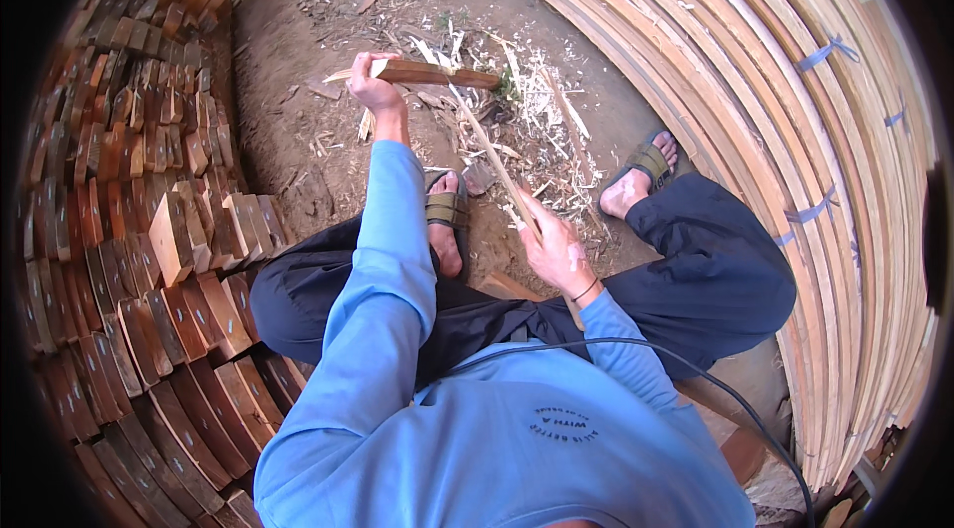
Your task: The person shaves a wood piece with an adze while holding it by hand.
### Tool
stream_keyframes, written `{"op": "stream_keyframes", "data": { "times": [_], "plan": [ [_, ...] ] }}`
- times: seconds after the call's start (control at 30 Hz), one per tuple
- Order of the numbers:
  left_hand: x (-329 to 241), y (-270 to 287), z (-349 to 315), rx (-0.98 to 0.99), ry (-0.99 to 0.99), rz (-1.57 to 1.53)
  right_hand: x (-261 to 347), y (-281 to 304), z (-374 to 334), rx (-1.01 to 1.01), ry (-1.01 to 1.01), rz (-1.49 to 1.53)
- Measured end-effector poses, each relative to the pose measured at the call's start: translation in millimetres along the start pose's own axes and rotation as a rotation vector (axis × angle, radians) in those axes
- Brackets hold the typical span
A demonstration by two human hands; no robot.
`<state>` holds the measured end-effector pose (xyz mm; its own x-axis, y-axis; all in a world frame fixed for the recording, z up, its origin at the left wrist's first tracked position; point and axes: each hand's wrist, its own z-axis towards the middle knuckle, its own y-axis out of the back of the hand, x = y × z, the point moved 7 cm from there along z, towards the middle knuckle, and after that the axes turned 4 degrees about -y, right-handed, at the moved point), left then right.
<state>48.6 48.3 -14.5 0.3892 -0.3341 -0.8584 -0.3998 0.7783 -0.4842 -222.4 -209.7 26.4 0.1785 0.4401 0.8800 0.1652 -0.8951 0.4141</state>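
Observation:
My left hand (376, 89) is closed round the left end of a piece of wood (427, 73), brown along its side and pale where it has been cut. The wood lies roughly crosswise over the shavings, its right end low near the ground. In my right hand (556, 250), closed in front of my lap, is a long slender wooden stick (489, 146). It slants up and left until its far end meets the piece of wood; whether that end carries a blade is too small to tell. The stick's near end shows past my wrist.
Pale wood shavings (547, 111) cover the dirt ground (288, 41) ahead. Stacked wooden blocks (189, 329) rise along my left. Long boards (735, 61) tied with blue strips (827, 53) curve along the right. My sandalled feet (445, 220) stand apart, and a black cable (715, 384) crosses my lap.

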Motion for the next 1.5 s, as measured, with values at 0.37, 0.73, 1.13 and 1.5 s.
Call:
{"op": "stream_keyframes", "data": {
  "times": [0.37,0.73,1.13,1.5],
  "plan": [
    [2,13,8,-0.020,0.021,-0.002,-6,-15,-5,-0.051,-0.146,0.046],
    [3,17,10,0.009,-0.002,-0.037,18,-3,14,-0.076,-0.127,-0.089],
    [-2,1,6,0.008,-0.014,0.009,9,-14,8,-0.130,-0.140,-0.133],
    [-2,-4,-2,0.037,0.043,-0.073,-19,21,23,-0.250,-0.347,-0.316]
  ]
}}
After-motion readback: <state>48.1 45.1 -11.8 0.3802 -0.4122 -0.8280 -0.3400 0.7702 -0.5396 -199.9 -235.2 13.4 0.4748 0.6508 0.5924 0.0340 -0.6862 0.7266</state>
